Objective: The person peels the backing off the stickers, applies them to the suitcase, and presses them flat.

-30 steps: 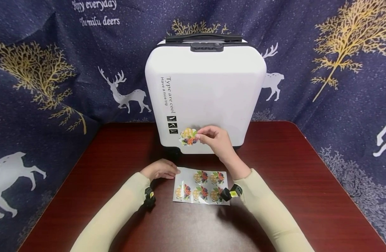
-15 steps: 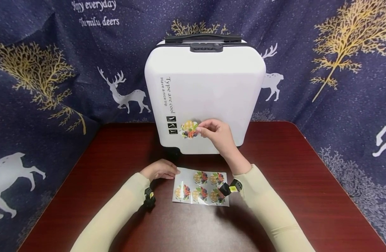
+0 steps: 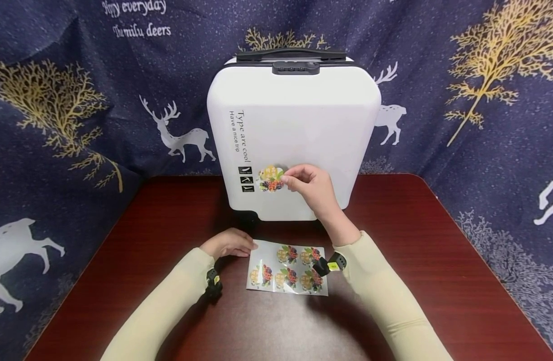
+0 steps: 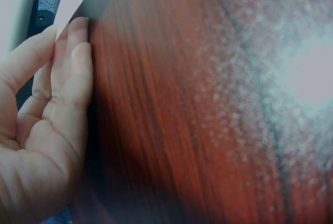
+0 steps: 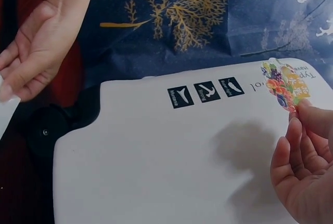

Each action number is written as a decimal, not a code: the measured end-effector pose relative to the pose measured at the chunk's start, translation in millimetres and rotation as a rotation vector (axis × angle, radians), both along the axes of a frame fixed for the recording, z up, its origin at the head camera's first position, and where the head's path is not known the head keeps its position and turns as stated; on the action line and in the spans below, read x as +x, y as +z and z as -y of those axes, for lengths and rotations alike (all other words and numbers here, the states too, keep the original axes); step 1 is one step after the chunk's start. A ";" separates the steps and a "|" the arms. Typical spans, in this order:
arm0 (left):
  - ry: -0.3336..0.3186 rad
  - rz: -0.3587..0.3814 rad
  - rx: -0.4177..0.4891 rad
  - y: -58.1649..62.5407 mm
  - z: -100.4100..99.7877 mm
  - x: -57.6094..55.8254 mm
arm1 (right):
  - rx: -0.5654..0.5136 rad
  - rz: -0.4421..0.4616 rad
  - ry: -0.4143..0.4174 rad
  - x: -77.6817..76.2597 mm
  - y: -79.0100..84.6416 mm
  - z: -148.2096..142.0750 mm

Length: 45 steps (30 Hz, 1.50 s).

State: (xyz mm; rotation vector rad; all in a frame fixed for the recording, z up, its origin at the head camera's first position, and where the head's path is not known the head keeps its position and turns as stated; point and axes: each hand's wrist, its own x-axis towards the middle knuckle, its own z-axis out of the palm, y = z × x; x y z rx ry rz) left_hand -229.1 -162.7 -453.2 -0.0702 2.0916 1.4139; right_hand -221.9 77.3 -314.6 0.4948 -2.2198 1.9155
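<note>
Between thumb and fingers my right hand (image 3: 313, 188) pinches the right edge of a fruit-print sticker (image 3: 269, 179). In the right wrist view the sticker (image 5: 283, 84) stands off the white suitcase (image 5: 156, 172), whose surface carries a shadow of the hand. The suitcase (image 3: 303, 135) stands upright, with black lettering and small black icons down its left side. On the table my left hand (image 3: 229, 243) pinches the upper left corner of the sticker sheet (image 3: 265, 253). Up close, the left wrist view shows the thumb and fingers of that hand (image 4: 52, 109) on the sheet's corner (image 4: 73, 0).
Several matching fruit stickers (image 3: 287, 277) remain on the sheet, and its upper left spot is bare. The dark red wooden table (image 3: 177, 210) lies under everything. A blue cloth (image 3: 100, 100) with deer and gold trees hangs behind the suitcase.
My right hand has risen with the sticker, from low on the suitcase to beside the small black icons. The left hand and the sheet have hardly moved.
</note>
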 end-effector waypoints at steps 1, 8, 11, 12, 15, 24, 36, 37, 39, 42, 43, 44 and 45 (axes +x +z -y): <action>0.002 0.001 0.001 0.1 -0.2 0.1 | -0.003 -0.003 -0.002 -0.1 0.7 0.3; 0.006 -0.005 -0.002 0.7 -0.1 0.7 | -0.005 -0.016 -0.018 -0.1 8.3 1.7; 0.010 -0.004 0.002 0.1 0.1 0.6 | -0.005 -0.029 -0.025 0.2 11.6 2.5; 0.008 -0.005 0.002 -0.4 0.2 0.4 | -0.006 -0.034 -0.025 0.3 12.6 2.9; 0.002 -0.003 0.003 -1.8 0.4 -0.3 | -0.006 -0.049 -0.035 0.5 15.2 4.1; -0.008 -0.010 -0.009 -1.3 1.8 0.9 | -0.002 -0.098 -0.080 -2.3 21.8 10.6; -0.008 -0.018 -0.018 -3.5 1.1 -0.1 | -0.021 -0.115 -0.079 -6.9 28.8 15.7; -0.007 -0.017 -0.017 -3.4 1.3 -0.1 | -0.021 -0.120 -0.079 -7.6 29.0 16.0; -0.008 -0.019 -0.018 -3.5 1.4 0.0 | -0.022 -0.128 -0.078 -8.1 30.6 16.6; -0.011 -0.023 -0.015 -3.0 1.6 0.7 | -0.022 -0.138 -0.079 -9.0 32.5 17.7; -0.010 -0.021 -0.014 -2.7 1.5 0.7 | -0.019 -0.142 -0.082 -9.1 33.3 18.1; -0.009 -0.019 -0.013 -2.6 1.5 0.6 | -0.016 -0.144 -0.085 -9.2 34.1 18.7; -0.005 -0.016 -0.012 -2.5 1.3 0.6 | -0.011 -0.148 -0.089 -9.6 34.4 19.3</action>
